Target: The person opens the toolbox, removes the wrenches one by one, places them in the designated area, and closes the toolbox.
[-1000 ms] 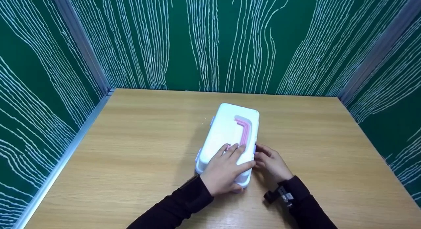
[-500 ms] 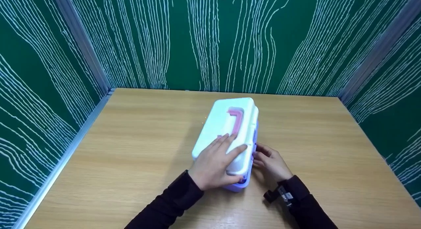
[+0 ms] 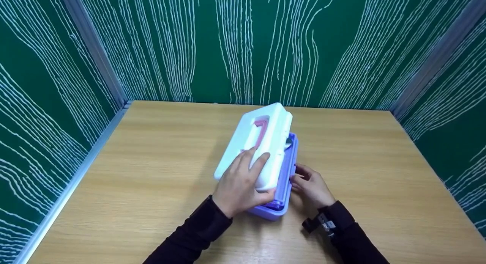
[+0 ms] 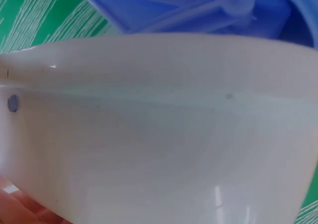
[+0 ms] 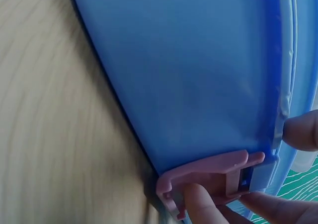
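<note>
A plastic storage box stands on the table, its white lid [image 3: 237, 142] tilted up along the right side above the purple-blue base [image 3: 267, 214]. The left hand [image 3: 237, 186] grips the lid's near end, fingers spread on top and thumb at the front edge. A pink handle [image 3: 261, 133] lies recessed in the lid. The right hand [image 3: 313, 188] holds the base's right side. In the right wrist view, its fingertips touch a pink latch [image 5: 213, 162] and the rim. A blue inner tray [image 3: 280, 194] shows in the gap; the lid hides most of the inside.
Wooden tabletop [image 3: 159, 154] surrounds the box. Green walls with white wavy lines [image 3: 231, 47] enclose the table at the back and both sides. A small dark and silvery item [image 3: 288, 143] shows inside the base near the far end. A small camera [image 3: 322, 223] sits on the right wrist.
The left hand has swung the lid's right side upward and to the left, exposing the blue inside of the base. The right hand has stayed almost still at the box's right side.
</note>
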Demonstrator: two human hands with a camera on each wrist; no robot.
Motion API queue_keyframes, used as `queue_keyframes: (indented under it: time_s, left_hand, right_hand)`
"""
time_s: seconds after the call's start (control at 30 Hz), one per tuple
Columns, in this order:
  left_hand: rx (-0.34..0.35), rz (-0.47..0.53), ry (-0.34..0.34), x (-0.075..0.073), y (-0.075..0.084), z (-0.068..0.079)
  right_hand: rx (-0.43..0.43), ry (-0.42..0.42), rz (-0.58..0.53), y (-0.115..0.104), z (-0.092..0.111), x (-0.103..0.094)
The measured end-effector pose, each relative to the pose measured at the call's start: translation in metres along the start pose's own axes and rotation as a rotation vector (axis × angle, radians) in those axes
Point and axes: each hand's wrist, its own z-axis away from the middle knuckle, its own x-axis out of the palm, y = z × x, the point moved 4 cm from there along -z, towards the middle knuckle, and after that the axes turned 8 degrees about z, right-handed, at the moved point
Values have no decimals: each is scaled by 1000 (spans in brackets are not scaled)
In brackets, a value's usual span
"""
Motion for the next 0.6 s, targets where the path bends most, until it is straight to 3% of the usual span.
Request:
queue_keyframes:
  time_s: [0.23,0.43,0.6]
  left_hand:
    - [-95,46,64,-10,-7,-2]
    - [-249,192,60,-22,-21,-3]
    - [-377,325,112,-35,-43,-1]
  right_hand:
    - [-17,20,39,-1,0,1]
    - [-15,22,59,0,-2,1]
    - [-14,29,75,-3,-2,0]
